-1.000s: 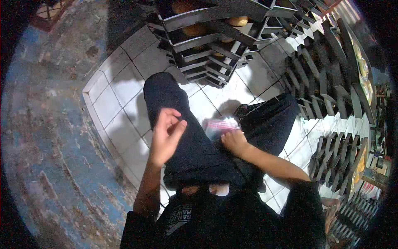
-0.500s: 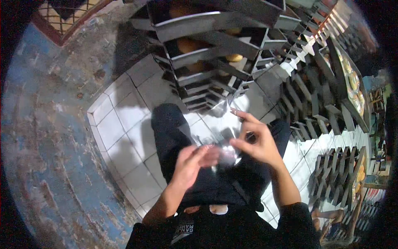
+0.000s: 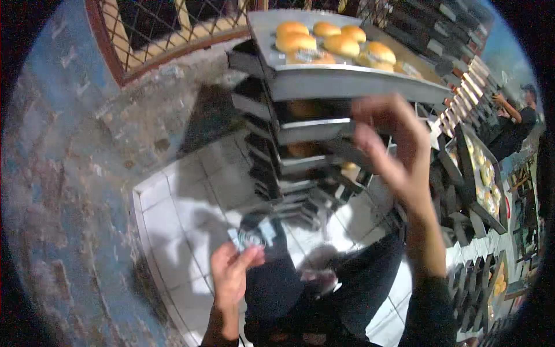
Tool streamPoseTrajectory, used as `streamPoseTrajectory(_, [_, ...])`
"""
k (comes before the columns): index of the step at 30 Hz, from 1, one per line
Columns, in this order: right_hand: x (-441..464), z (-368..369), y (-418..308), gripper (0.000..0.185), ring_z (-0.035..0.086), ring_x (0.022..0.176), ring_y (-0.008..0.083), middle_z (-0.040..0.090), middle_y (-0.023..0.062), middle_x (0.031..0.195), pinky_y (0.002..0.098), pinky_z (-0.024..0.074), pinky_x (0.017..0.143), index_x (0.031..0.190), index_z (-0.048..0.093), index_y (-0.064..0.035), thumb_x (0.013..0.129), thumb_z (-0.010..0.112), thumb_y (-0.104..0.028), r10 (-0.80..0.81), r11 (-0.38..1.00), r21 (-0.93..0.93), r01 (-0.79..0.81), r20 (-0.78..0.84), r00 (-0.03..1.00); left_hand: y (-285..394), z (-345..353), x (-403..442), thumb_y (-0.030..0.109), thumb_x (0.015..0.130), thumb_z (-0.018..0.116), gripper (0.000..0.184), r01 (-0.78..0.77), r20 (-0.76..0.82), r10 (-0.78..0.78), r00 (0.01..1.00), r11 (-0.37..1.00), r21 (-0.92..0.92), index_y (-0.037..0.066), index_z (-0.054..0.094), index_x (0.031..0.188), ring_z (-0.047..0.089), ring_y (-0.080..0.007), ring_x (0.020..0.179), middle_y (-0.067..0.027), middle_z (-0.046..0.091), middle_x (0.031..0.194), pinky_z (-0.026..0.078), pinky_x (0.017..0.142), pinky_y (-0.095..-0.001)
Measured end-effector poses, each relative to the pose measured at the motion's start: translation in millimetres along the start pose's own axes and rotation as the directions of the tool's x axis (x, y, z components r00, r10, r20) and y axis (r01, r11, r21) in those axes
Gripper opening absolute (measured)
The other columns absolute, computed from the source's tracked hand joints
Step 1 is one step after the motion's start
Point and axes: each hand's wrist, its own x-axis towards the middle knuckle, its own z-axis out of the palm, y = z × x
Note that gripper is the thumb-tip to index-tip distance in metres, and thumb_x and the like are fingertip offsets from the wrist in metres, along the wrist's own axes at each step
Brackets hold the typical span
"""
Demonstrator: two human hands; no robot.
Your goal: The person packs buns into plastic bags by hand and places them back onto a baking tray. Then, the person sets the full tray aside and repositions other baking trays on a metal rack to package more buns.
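My left hand [image 3: 232, 270], low and left of centre, pinches a small clear plastic bag [image 3: 252, 236] with printed markings between thumb and fingers. My right hand [image 3: 399, 150] is raised in front of the tray stack, blurred by motion. Its thumb and fingers curve apart, and nothing shows between them. Just above it is the top metal tray [image 3: 358, 81], which holds several golden buns [image 3: 341, 45]. Some buns near the tray's front and right side, such as one bun [image 3: 378, 55], appear to be in printed clear wrappers.
More stacked trays [image 3: 300, 151] stand beneath the top one. At the right, another stack has a tray [image 3: 483, 179] of wrapped buns. A rough painted wall [image 3: 63, 202] runs along the left, with a barred window [image 3: 162, 29] above. A person [image 3: 517, 121] is at the far right.
My view has tilted up, bringing the top tray of buns into sight. My right hand has left the plastic and risen toward that tray. My left hand moved left and down with the bag.
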Motion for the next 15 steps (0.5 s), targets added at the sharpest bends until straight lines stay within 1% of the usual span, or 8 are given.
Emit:
streamPoseTrajectory(2, [79,1,25,0.031,0.070,0.096,0.0235,0.072,0.0155,0.103,0.0341,0.0531,0.089,0.109,0.070,0.0039,0.097,0.077,-0.023,-0.128,0.984,-0.130,0.125,-0.018,0.992,5,-3,4,0.003,0.095,0.076,0.017,-0.026,0.002,0.026,1.000,0.999,-0.019,-0.005,0.071,0.109,0.076,-0.0213,0.081,-0.0161,0.078,0.099,0.066,0.074,-0.0351])
streamPoseTrajectory(3, [120,1,50,0.044,0.074,0.101,0.0274,0.074,0.0207,0.105,0.0368,0.0555,0.091,0.111,0.072,0.0042,0.099,0.074,-0.038,-0.143,0.969,-0.194,0.151,0.058,0.988,5,-6,6,0.002,0.094,0.076,0.016,-0.030,-0.017,0.029,0.999,0.999,-0.033,-0.005,0.071,0.108,0.076,-0.0212,0.081,-0.0156,0.077,0.097,0.066,0.074,-0.0356])
streamPoseTrajectory(4, [157,3,74,0.058,0.076,0.099,0.0306,0.077,0.0234,0.106,0.0397,0.0584,0.089,0.112,0.074,0.0045,0.099,0.069,-0.052,0.024,0.960,-0.278,0.024,0.170,0.985,2,-9,8,0.000,0.093,0.076,0.016,-0.031,-0.022,0.030,0.999,0.999,-0.045,-0.005,0.072,0.108,0.076,-0.0214,0.080,-0.0166,0.078,0.097,0.067,0.073,-0.0368])
streamPoseTrajectory(5, [189,13,112,0.066,0.075,0.082,0.0298,0.077,0.0211,0.092,0.0411,0.0587,0.077,0.113,0.075,0.0027,0.099,0.065,-0.061,-0.060,0.958,-0.257,0.125,0.249,0.967,1,-12,10,0.000,0.093,0.076,0.016,-0.043,-0.011,0.043,0.999,0.998,-0.046,-0.005,0.072,0.108,0.076,-0.0214,0.080,-0.0166,0.078,0.097,0.067,0.073,-0.0368])
streamPoseTrajectory(7, [238,28,160,0.080,0.063,0.065,0.0241,0.064,0.0120,0.068,0.0437,0.0527,0.065,0.095,0.078,0.0025,0.098,0.057,-0.074,0.311,0.853,-0.519,-0.062,0.409,0.858,-3,-15,13,0.001,0.092,0.076,0.016,-0.042,-0.010,0.041,0.999,0.996,-0.080,-0.006,0.072,0.107,0.077,-0.0223,0.078,-0.0179,0.079,0.096,0.067,0.073,-0.0380])
streamPoseTrajectory(8, [246,34,147,0.084,0.068,0.087,0.0242,0.074,0.0177,0.090,0.0377,0.0545,0.081,0.105,0.077,0.0048,0.103,0.048,-0.074,0.453,0.772,-0.634,-0.051,0.491,0.744,-4,-15,15,0.000,0.092,0.076,0.016,-0.047,-0.024,0.046,0.999,0.996,-0.078,-0.006,0.073,0.106,0.078,-0.0234,0.077,-0.0190,0.079,0.096,0.068,0.074,-0.0390])
streamPoseTrajectory(10, [262,57,200,0.089,0.068,0.075,0.0247,0.071,0.0174,0.088,0.0399,0.0567,0.071,0.100,0.075,0.0035,0.096,0.050,-0.082,0.606,0.689,-0.705,-0.169,0.432,0.669,-7,-17,16,0.000,0.092,0.076,0.015,-0.050,-0.006,0.049,0.999,0.994,-0.100,-0.006,0.073,0.106,0.078,-0.0235,0.077,-0.0189,0.079,0.096,0.068,0.074,-0.0391])
streamPoseTrajectory(15, [258,78,177,0.084,0.069,0.068,0.0257,0.069,0.0163,0.088,0.0421,0.0633,0.066,0.100,0.073,0.0008,0.091,0.059,-0.082,0.817,0.534,-0.657,-0.532,0.240,0.524,-4,-19,16,0.007,0.092,0.080,0.021,-0.065,0.008,0.066,0.998,0.994,-0.090,-0.001,0.070,0.109,0.076,-0.0228,0.076,-0.0151,0.078,0.094,0.066,0.069,-0.0390])
